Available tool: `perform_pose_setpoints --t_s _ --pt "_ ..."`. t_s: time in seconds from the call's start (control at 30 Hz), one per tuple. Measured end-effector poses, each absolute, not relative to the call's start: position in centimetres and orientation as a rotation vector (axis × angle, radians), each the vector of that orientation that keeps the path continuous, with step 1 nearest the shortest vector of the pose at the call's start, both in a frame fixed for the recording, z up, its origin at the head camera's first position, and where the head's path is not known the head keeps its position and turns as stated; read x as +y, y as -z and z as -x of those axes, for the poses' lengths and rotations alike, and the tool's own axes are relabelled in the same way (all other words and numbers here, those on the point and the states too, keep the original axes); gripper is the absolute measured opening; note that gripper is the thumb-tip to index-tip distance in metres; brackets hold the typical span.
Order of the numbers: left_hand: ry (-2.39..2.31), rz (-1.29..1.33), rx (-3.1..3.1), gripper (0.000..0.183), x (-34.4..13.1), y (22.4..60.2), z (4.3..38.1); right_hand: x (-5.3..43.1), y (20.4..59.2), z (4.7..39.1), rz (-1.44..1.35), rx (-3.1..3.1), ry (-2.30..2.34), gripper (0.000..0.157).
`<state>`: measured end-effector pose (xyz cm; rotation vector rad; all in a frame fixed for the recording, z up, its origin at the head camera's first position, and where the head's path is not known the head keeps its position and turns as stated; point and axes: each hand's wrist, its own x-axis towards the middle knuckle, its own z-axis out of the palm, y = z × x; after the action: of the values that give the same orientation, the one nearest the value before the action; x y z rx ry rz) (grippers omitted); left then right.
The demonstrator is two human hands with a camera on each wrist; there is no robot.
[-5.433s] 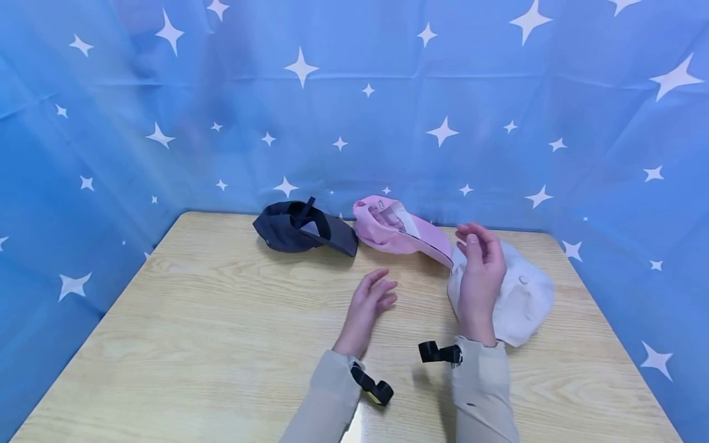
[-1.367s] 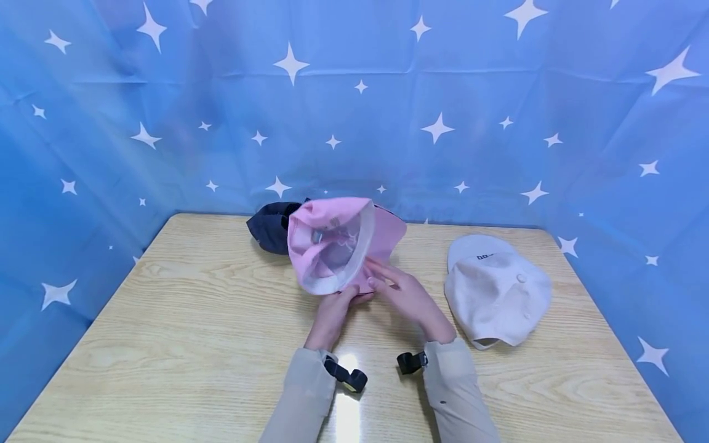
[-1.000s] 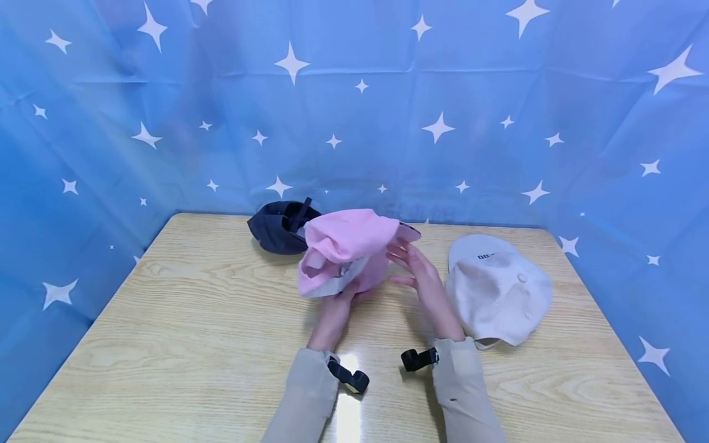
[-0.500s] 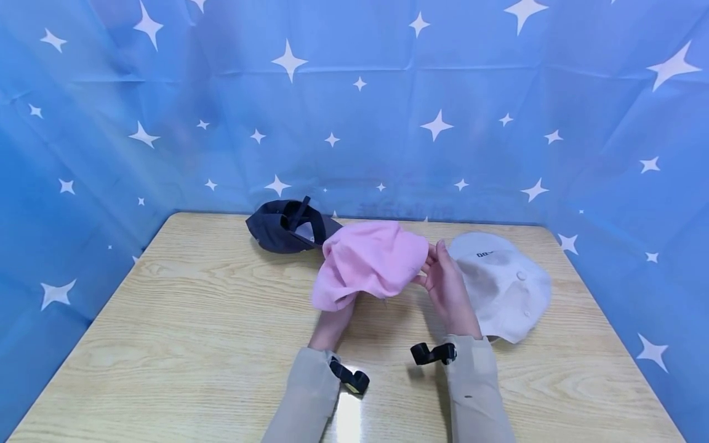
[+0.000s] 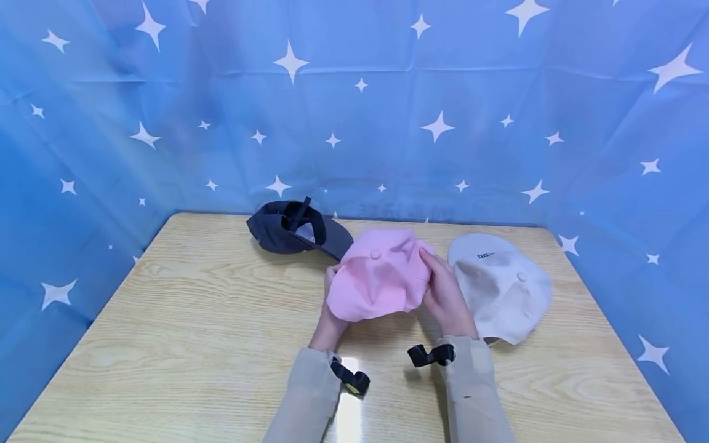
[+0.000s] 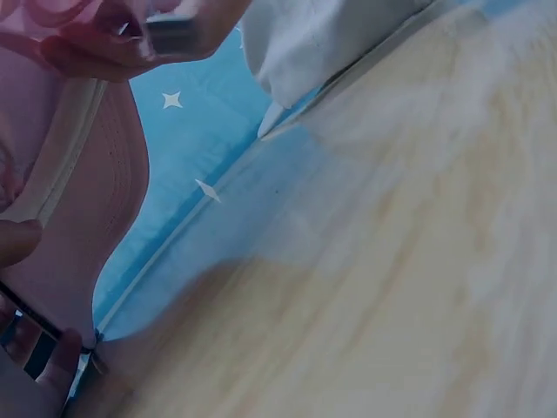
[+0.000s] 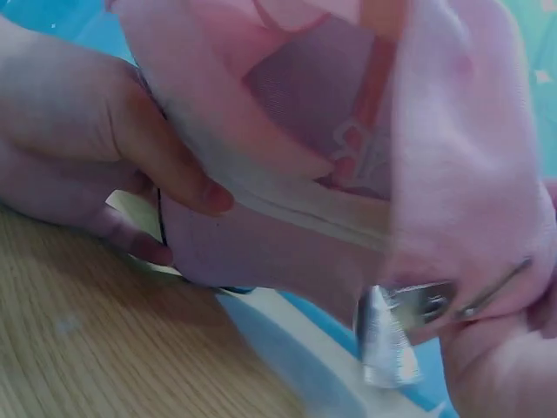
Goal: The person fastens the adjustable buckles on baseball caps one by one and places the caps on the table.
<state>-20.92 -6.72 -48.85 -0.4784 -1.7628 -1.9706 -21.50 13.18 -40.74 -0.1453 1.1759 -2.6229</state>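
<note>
Between my two hands a pink baseball cap (image 5: 379, 286) is held over the table, crown and top button facing up. My left hand (image 5: 330, 320) grips its left side; in the right wrist view the left thumb lies on the underside of the brim (image 7: 261, 248) and the fingers curl round its edge. My right hand (image 5: 447, 298) pinches the other side, thumb on top. In the right wrist view its fingers are beside the metal strap buckle (image 7: 418, 300). Most of the brim is hidden in the head view.
A dark navy cap (image 5: 277, 237) lies upturned at the back of the wooden table (image 5: 183, 332), just left of the pink one. Right of my right hand rests an off-white cap (image 5: 506, 292), crown up, brim toward the back. A blue star-patterned curtain (image 5: 354, 123) surrounds the table.
The pink cap came off the table's back and was turned from inside-facing to crown up. My right hand let go of it, moved right and took hold again. The off-white cap stayed put.
</note>
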Motion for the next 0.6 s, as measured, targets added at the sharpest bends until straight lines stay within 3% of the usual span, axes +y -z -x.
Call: perform_pose_setpoints --t_s 0.1,0.17,0.37,0.6 --pt "1.698 0.137 -2.021 0.031 -6.8 50.4 20.9 13.3 40.9 21.5 0.094 1.173 2.642 0.020" --pt "1.680 0.040 -2.153 0.026 -6.7 48.5 19.6 13.3 41.0 21.4 0.040 1.189 2.650 0.024" --pt "1.871 -0.143 -2.152 0.029 -6.7 46.5 18.6 13.5 41.3 21.5 -0.089 1.231 2.675 0.033" --pt "2.008 -0.303 -2.049 0.018 -7.0 46.5 19.2 13.3 41.5 21.9 -0.121 1.106 2.752 0.040"
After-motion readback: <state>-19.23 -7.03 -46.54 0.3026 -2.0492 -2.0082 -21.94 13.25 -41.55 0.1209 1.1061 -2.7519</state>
